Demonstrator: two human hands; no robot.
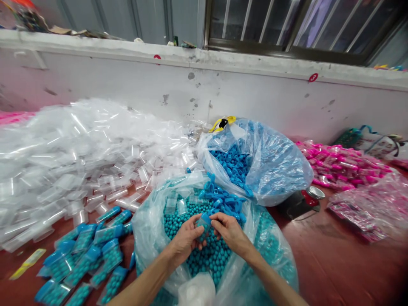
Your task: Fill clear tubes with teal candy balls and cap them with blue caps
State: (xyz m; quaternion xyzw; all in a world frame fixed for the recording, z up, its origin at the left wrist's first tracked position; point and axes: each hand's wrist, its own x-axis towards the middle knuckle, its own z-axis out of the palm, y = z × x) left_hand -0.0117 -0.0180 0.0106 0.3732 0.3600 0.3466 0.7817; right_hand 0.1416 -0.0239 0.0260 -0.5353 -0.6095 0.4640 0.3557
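Note:
Over an open plastic bag (145, 225) of teal beads (212, 257), my left hand (186, 240) is closed around a small clear container (204, 229) with teal beads in it. A blue cap (205, 218) sits at its top. My right hand (232, 233) is closed, thumb and fingertips pinched at the cap's right side; its fingers partly hide the cap. Just beyond both hands, loose blue caps (225, 202) and a few clear empty containers (181, 206) lie on the beads.
Capped bead-filled containers (84, 259) lie to the left, below a large heap of clear containers (79, 148). A second bag (274, 161) of blue caps stands behind. On the right are a red-and-dark jar (306, 202), pink pieces (344, 165) and clear plastic wrap (376, 204).

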